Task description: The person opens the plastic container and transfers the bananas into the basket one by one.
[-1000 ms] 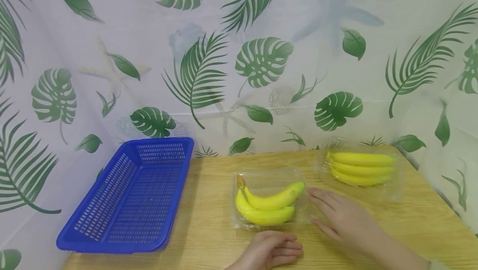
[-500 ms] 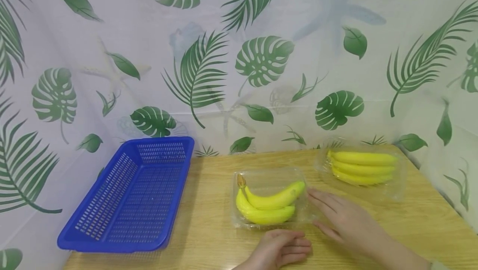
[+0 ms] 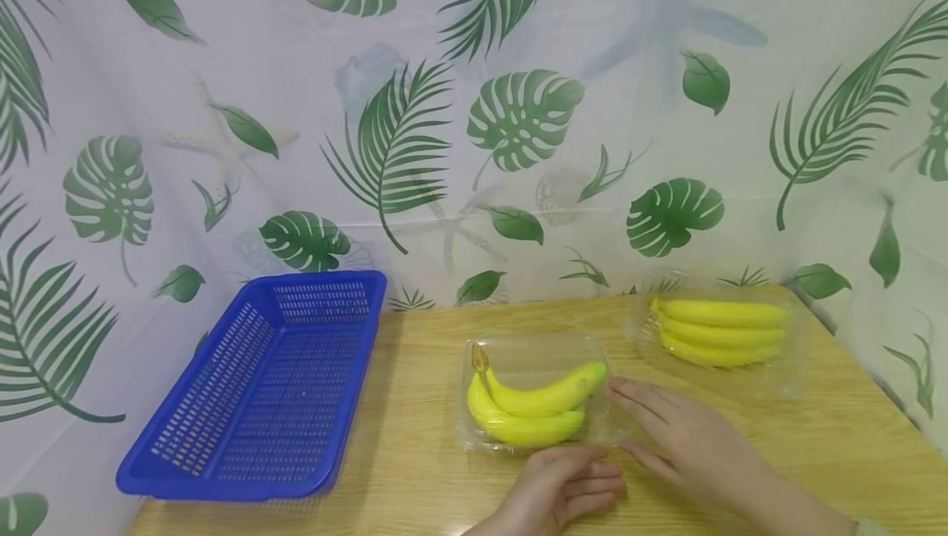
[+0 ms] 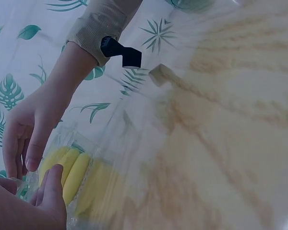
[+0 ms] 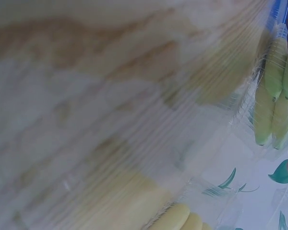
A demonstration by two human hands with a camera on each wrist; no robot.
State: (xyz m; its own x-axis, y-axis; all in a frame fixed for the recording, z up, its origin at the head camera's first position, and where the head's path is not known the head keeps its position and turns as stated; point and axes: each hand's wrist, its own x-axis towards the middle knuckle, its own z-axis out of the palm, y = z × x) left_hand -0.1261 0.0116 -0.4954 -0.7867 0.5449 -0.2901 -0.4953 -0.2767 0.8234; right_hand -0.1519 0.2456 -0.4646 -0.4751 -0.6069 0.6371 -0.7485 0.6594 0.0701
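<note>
Fingertips [image 3: 615,386] of the right hand [image 3: 689,437] appear to rest against the right side of a clear plastic container [image 3: 536,347] holding two yellow bananas [image 3: 529,408]; the fingers lie straight and close together, the thumb set apart. Just beside the container's near right corner is the left hand [image 3: 559,487], its fingers side by side and gently bent, palm turned toward the right hand. Neither hand seems to pinch anything; whether the left one touches the plastic cannot be told.

Over the last second the left hand has shifted forward and to the right, narrowing its gap to the container, while the right hand has hardly moved. This suggests both hands are gathering around one corner; the container lies in the same spot on the wood-grain tabletop [image 3: 422,379], not lifted.

Farther out, toward the back right, a second clear container [image 3: 785,379] holds three more bananas [image 3: 722,334]. Well to the left stands a blue plastic basket [image 3: 285,396] with perforated sides. Leaf-print cloth [image 3: 415,34] hangs behind.

The left wrist view adds what the head view misses: a black wrist mount [image 4: 122,52] at the cuff of the right sleeve [image 4: 89,36]. The right wrist view, mostly streaked blur, shows fine ridges in the plastic over the near bananas' greenish ends.
</note>
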